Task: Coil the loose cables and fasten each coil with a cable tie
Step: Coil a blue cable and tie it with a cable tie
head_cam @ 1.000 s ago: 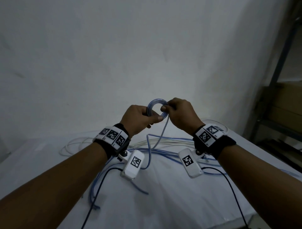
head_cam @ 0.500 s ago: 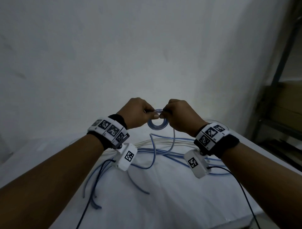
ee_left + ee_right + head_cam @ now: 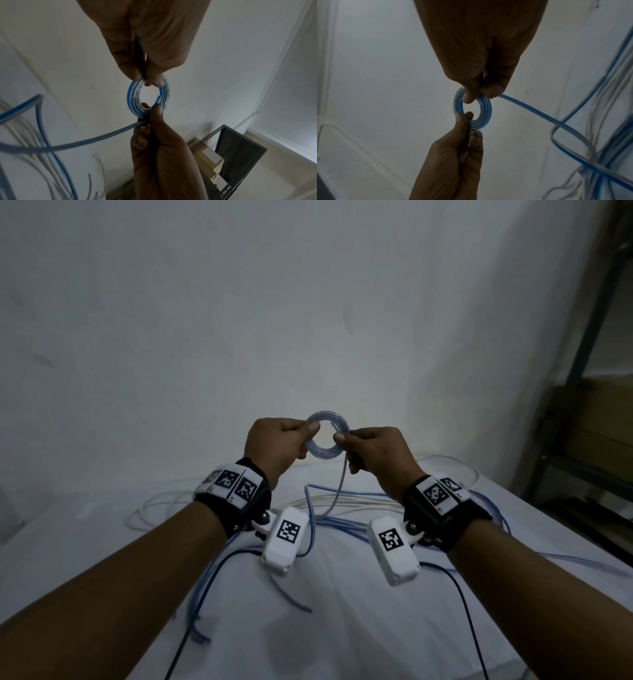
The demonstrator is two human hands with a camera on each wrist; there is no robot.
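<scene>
Right now the winding step is in hand: a small coil [image 3: 327, 436] of blue and clear cable is held up in the air above the counter [image 3: 342, 628], in front of a white wall. The left hand [image 3: 277, 446] pinches one side of the ring with thumb and fingers, and the right hand [image 3: 373, 453] pinches the other side. From the right hand, the loose blue cable [image 3: 337, 491] hangs down to a messy pile of blue and white cables [image 3: 342, 503] lying on the counter. A lot of cable is still not wound, I think. The next move likely calls for one hand to hold the ring tight while the other brings more cable round it. No cable tie can be seen yet.
</scene>
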